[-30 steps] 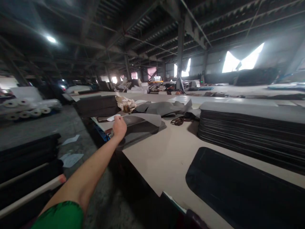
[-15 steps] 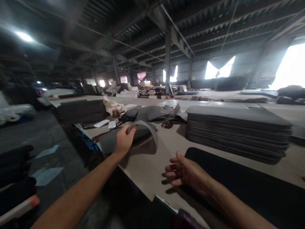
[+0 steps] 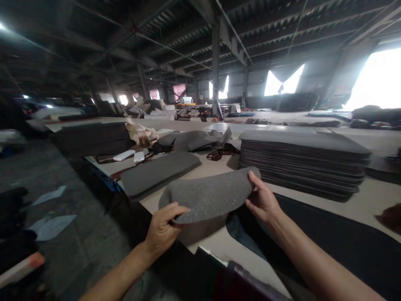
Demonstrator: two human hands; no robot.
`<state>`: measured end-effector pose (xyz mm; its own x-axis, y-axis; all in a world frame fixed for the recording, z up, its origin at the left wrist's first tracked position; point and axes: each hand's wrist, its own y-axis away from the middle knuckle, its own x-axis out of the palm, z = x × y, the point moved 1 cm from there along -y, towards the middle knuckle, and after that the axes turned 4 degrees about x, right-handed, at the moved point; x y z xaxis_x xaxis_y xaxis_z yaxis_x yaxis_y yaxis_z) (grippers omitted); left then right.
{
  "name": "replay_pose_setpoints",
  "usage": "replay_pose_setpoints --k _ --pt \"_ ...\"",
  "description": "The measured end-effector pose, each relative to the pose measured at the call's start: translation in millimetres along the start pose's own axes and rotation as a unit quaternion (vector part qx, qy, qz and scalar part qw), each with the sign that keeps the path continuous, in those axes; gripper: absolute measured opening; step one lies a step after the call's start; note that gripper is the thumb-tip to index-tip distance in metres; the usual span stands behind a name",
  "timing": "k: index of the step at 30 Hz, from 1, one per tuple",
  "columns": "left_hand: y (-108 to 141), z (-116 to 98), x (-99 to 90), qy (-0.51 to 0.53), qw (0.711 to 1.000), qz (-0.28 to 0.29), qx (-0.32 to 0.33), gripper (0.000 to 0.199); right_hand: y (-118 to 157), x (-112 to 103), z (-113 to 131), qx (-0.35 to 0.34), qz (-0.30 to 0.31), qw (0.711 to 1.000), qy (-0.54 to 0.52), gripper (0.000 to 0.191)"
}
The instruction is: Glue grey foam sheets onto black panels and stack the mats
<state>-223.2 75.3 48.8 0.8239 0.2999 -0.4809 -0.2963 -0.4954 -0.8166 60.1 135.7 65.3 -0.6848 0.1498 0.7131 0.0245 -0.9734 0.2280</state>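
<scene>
A grey felt-like piece (image 3: 209,194) with rounded ends and light specks is held up above the table, slightly bent. My left hand (image 3: 167,223) pinches its near left edge, thumb on top. The right end is gripped between thumb and fingers of my right hand (image 3: 262,196). Behind and to the left lies a low stack of similar grey pieces (image 3: 159,169). Under and beyond my right forearm, a large black sheet (image 3: 332,234) with a rounded corner lies on the table (image 3: 216,246).
A tall stack of grey sheets (image 3: 300,163) stands at the right. Further back are crumpled grey scraps (image 3: 200,140), a dark folded pile (image 3: 94,140), two white objects (image 3: 124,155) and brown cord (image 3: 216,155). Papers (image 3: 52,228) lie on the floor at left.
The grey piece has come off the low stack and moved right and nearer. My right hand, open before, has closed on its right end. The view has shifted slightly.
</scene>
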Motion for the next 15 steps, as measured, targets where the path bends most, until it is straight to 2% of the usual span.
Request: replay_pose_setpoints --k 3,5,6,7,9,10,12,14,15 --pt "15.2 -4.1 1.4 0.001 0.995 0.094 0.037 0.029 7.2 -24.3 25.8 0.001 -0.005 0.992 0.128 0.026" --pt "25.9 -6.8 2.0 0.012 0.989 0.145 0.039 0.043 15.7 -39.5 39.3 -0.009 0.003 0.982 0.186 0.03" --pt "32.2 -7.1 2.2 0.019 0.988 0.151 0.017 0.053 20.5 -46.2 45.2 -0.014 0.007 0.978 0.207 0.032" --pt "39.1 -6.3 2.1 0.019 0.991 0.132 -0.024 0.063 25.2 -52.0 50.4 -0.016 0.008 0.975 0.223 0.034" --pt "54.6 -1.4 2.2 -0.011 0.988 0.025 -0.149 0.071 34.1 -61.2 58.4 -0.012 0.003 0.97 0.244 0.039" --pt "62.8 2.3 2.6 -0.032 0.971 -0.038 -0.232 0.071 37.8 -64.4 61.0 -0.01 0.0 0.968 0.252 0.041" --pt "78.6 9.8 4.9 -0.034 0.905 -0.136 -0.401 0.076 43.5 -68.6 63.4 -0.006 -0.011 0.964 0.264 0.043" --pt "90.8 13.9 8.2 0.043 0.818 -0.162 -0.551 0.086 47.0 -70.8 63.4 -0.009 -0.019 0.963 0.27 0.042" --pt "94.9 13.4 9.5 0.1 0.772 -0.161 -0.607 0.084 48.1 -71.7 63.2 -0.015 -0.021 0.962 0.271 0.041"
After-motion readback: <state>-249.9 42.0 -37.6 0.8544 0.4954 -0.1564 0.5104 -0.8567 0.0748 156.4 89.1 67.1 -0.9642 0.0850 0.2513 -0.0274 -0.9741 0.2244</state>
